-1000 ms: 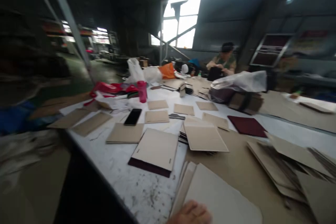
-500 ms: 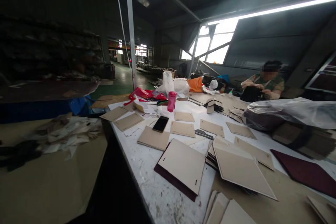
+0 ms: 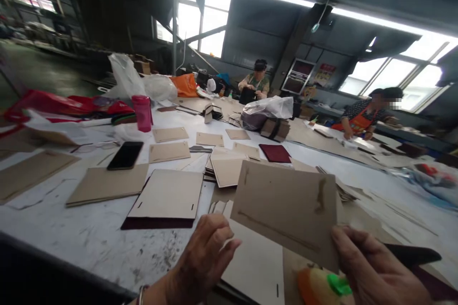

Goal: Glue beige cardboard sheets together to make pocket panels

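My right hand (image 3: pixel 379 267) pinches the lower right corner of a flat brown cardboard piece (image 3: pixel 286 205), raised above the table and tilted. Darker glue-like streaks run along its edges. To its left, my left hand (image 3: pixel 203 257) holds nothing, its fingers loosely curled and apart. Under and beside that hand lies a pale board with a slot (image 3: pixel 257 267). Behind my right hand a dark pointed object (image 3: pixel 413 253) sticks out; whether it is held cannot be told. An orange-and-cream thing with a green part (image 3: pixel 322 286) shows below the cardboard.
On the white table (image 3: pixel 153 252) rest a pale board on a maroon cover (image 3: pixel 168 195), a phone (image 3: pixel 125 155), a pink bottle (image 3: pixel 143 113), a maroon piece (image 3: pixel 275 153) and several cardboard pieces. Two people work farther off, one at the back (image 3: pixel 255 83), another at right (image 3: pixel 361 116).
The view has swung to the right. Both my hands have come into view, the right one with a cardboard piece in it. A second person now shows at the right.
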The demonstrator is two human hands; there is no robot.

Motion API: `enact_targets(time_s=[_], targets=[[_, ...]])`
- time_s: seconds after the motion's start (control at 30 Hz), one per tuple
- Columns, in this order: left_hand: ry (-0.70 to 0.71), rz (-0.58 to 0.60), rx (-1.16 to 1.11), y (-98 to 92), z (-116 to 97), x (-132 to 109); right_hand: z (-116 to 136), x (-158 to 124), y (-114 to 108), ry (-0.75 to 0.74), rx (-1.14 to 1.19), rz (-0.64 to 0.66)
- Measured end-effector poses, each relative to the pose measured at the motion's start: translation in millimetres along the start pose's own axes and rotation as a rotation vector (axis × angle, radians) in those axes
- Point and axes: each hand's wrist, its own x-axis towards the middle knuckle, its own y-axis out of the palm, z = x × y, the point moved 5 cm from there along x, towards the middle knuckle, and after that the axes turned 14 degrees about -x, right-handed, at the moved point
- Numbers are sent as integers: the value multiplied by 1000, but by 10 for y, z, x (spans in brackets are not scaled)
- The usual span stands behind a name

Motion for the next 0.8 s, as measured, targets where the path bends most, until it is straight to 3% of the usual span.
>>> enact_targets(time_s=[0.13, 0.27, 0.6, 0.8], targets=[[94, 80, 104, 8, 31, 3, 139, -49, 335, 31, 150, 114], [167, 174, 115, 10, 97, 3, 155, -120, 513, 100, 244, 239], [301, 230, 158, -111, 176, 164, 207, -175, 721, 131, 348, 316], [424, 298, 199, -159, 217, 238, 337, -217, 702, 78, 342, 266]])
